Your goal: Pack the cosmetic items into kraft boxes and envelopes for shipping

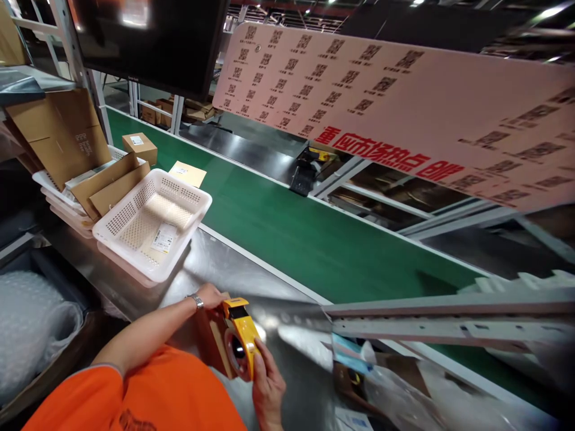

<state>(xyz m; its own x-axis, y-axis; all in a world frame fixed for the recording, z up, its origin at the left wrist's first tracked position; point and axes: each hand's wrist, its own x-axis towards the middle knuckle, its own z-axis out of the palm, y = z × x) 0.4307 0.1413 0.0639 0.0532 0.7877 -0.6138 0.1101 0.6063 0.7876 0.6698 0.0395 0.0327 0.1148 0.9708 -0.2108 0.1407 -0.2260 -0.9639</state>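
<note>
My right hand [268, 383] is wrapped round the lower end of a yellow tape dispenser [246, 335], with a roll of tape in it. The dispenser's head lies against the upper edge of a small brown cardboard box [219, 344] close to my body on the metal bench. At the far end of that box, my left hand [210, 296], with a metal watch on its wrist, grips the box by its top corner. Its fingertips are partly hidden by the box and dispenser.
A white basket [153, 272] with a label sheet [164, 237] inside stands left on the metal bench [204, 254], beside upright cardboard pieces [110, 185]. A green conveyor belt [269, 221] runs behind, carrying a box [140, 148] and an envelope [187, 173]. A white shelf rail [404, 323] juts in right.
</note>
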